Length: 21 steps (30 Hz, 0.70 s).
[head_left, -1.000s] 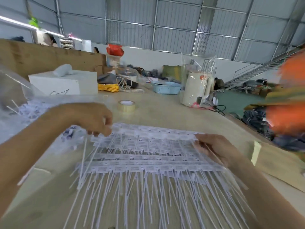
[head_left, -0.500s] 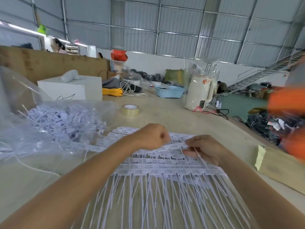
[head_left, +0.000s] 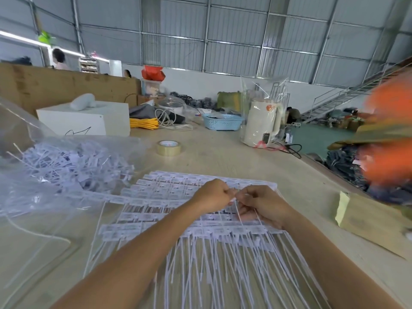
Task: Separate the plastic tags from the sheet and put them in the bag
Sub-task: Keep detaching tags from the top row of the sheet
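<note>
Tabletop: pale tabletop (head_left: pixel 223 152) is carrying all the work; corrugated metal wall and roof are enclosing the room behind; a staircase is rising far right.
Sheet: sheet (head_left: pixel 169 197) of white plastic tags is lying flat at the middle of the tabletop, thin tails trailing toward the camera.
Left hand: left hand (head_left: pixel 211 195) is curling its fingers over the far right part of the sheet, pinching a tag there.
Right hand: right hand (head_left: pixel 260 204) is sitting just beside the left, fingers curled, pinching the same spot; a thin white tail is running down from under it.
Bag: clear bag (head_left: pixel 55 170) is lying at the left, touching the sheet's left edge, with loose tags piled inside.
Hard to make out: the exact tag being gripped is hiding between the fingertips; tag print is too small to read; an orange blurred shape (head_left: pixel 388 139) at the right edge is unreadable.
Surroundings: tape roll (head_left: pixel 168 147) is lying beyond the sheet; white box (head_left: pixel 89 121), yellow cord (head_left: pixel 143 123), blue basket (head_left: pixel 221 121) and a wrapped white kettle (head_left: pixel 262 123) are standing farther back; brown envelope (head_left: pixel 370 221) is lying at right.
</note>
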Each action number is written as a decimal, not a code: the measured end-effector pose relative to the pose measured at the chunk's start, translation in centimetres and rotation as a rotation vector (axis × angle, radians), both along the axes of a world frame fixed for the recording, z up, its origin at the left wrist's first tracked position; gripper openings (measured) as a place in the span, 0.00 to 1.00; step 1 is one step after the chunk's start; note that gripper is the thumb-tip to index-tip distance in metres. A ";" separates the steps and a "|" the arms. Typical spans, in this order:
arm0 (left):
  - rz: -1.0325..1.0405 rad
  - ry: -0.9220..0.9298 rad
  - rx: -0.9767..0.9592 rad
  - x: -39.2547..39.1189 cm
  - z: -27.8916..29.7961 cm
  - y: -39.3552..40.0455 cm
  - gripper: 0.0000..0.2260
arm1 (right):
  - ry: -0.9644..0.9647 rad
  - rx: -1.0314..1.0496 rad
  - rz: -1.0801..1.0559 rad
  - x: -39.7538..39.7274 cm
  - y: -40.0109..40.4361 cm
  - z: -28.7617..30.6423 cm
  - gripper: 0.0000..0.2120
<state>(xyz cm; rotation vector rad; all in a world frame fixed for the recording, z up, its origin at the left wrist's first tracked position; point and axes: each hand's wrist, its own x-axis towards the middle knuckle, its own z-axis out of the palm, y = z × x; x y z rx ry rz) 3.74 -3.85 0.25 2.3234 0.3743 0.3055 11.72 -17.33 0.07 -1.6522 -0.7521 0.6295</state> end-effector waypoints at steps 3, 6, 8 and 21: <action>0.015 0.002 -0.083 0.1 0.5 -0.2 0.21 | -0.087 0.040 -0.019 -0.2 -0.2 0.1 0.06; 0.019 -0.017 -0.181 0.0 1.1 -0.2 0.20 | -0.227 0.082 -0.015 -0.5 -0.5 0.4 0.05; -0.005 -0.031 -0.281 -0.3 1.4 -0.2 0.18 | -0.305 0.102 -0.022 -0.7 -0.6 0.4 0.04; -0.043 0.037 -0.424 -1.3 2.7 0.2 0.17 | -0.529 0.099 -0.186 -0.1 0.5 -0.1 0.10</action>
